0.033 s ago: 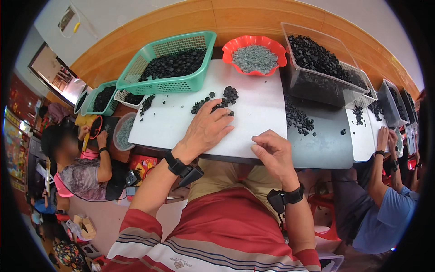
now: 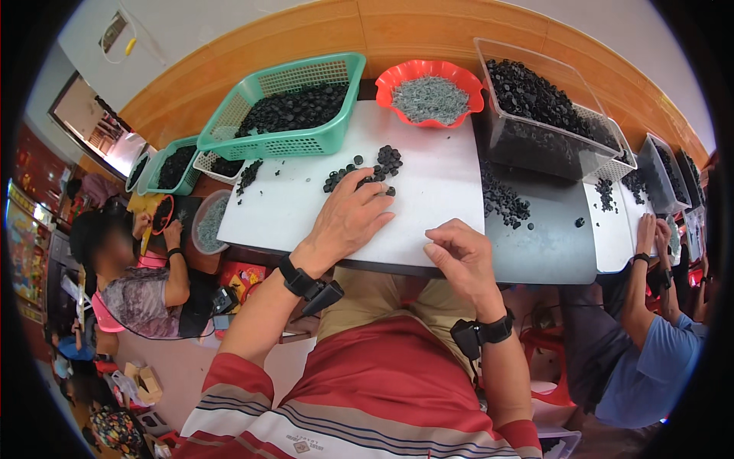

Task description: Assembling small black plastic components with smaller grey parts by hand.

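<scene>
My left hand lies over a loose group of small round black caps on a white foam sheet. Its fingers are extended and slightly apart, their tips among the caps, with no piece visibly gripped. Beyond them sits a tighter heap of the same caps. At the sheet's near right edge rests my right hand. Its fingers curl loosely and the thumb stands a little apart from them; no held thing shows. The inside of its palm is partly hidden.
A green basket of black pieces and a red bowl of grey screw-like pieces stand behind the sheet. At right are a clear bin and scattered black pieces. People work on both sides, one at left, another at right.
</scene>
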The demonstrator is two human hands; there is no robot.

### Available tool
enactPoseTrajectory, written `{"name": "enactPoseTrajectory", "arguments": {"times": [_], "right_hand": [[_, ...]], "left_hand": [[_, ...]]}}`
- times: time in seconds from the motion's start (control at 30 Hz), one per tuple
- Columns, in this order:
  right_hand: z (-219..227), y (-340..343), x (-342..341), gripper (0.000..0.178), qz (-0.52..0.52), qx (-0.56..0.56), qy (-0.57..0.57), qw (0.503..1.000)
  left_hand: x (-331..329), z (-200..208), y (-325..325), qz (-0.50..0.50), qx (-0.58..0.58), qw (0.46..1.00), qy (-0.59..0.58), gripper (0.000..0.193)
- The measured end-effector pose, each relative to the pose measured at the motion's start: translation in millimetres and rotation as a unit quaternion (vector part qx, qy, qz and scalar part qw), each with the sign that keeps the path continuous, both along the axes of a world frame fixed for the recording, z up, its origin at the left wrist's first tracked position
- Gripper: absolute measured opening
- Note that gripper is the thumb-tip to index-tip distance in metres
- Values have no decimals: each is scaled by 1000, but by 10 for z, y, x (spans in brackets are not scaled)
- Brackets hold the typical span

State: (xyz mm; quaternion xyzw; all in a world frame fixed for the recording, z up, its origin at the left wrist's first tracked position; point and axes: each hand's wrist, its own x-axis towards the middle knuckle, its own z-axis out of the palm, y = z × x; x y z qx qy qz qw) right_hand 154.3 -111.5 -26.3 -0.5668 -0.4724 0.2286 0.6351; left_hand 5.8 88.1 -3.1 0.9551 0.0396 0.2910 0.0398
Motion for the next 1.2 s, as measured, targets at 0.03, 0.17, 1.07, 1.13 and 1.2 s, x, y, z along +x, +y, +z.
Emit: {"name": "enactPoseTrajectory", "arguments": {"times": [0.03,0.17,1.07,1.13,1.2], "right_hand": [[4,-2,-1,17,1,2,1,1000],[17,-12,-12,15,5,-3,11,1000],[-6,40,-47,13,-34,-34,-9,999],[-14,45,-50,13,-41,-43,-19,998],[-11,54,-44,12,-34,-52,-3,998]], "left_hand": [[-19,-3,-17,5,-8,1000,-9,26],[-91,-51,-40,19,-27,999,-37,25],[-254,-188,-57,72,-118,986,-94,18],[-252,-176,-63,70,-120,986,-95,18],[-249,-163,-71,66,-124,985,-99,19]]}}
